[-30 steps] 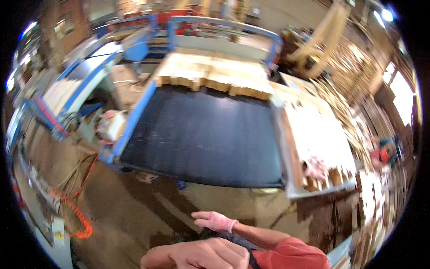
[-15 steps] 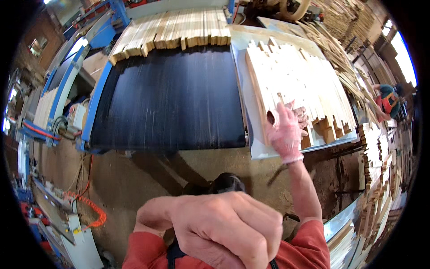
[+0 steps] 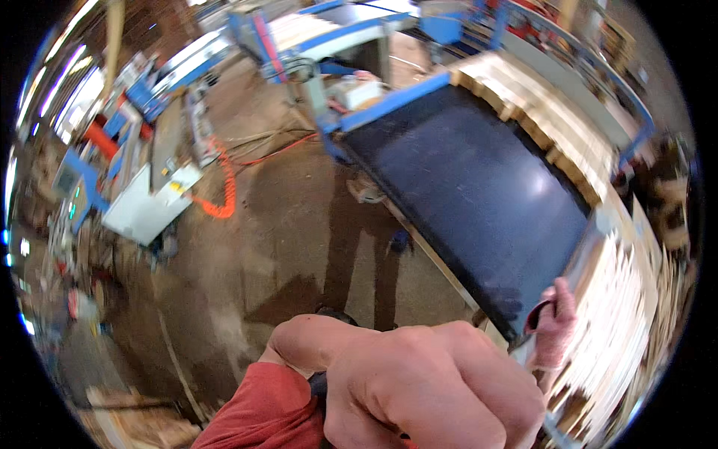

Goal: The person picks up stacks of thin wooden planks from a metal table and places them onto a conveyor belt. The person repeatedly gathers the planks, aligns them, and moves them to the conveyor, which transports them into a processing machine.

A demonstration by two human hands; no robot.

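My bare left hand (image 3: 426, 382) fills the near foreground, its fingers curled into a closed shape; whatever they may hold is hidden beneath. My right hand (image 3: 557, 337) wears a pinkish knit work glove, slightly smeared by motion. It closes around a second glove (image 3: 532, 317), whose dark cuff opening shows on its left side. This hand is between the right edge of the black conveyor belt (image 3: 479, 202) and a stack of pale wooden strips (image 3: 609, 307). Whether it touches the stack I cannot tell.
A row of wooden strips (image 3: 546, 97) lies across the belt's far end, inside a blue machine frame (image 3: 396, 105). An orange coiled hose (image 3: 226, 187) hangs beside a white panel (image 3: 149, 206) at left. Loose wood (image 3: 134, 419) lies at the lower left.
The view has swung left, so the belt and wood stack now appear farther right. My right hand has come off the top of the stack toward its belt side. My left hand remains closed.
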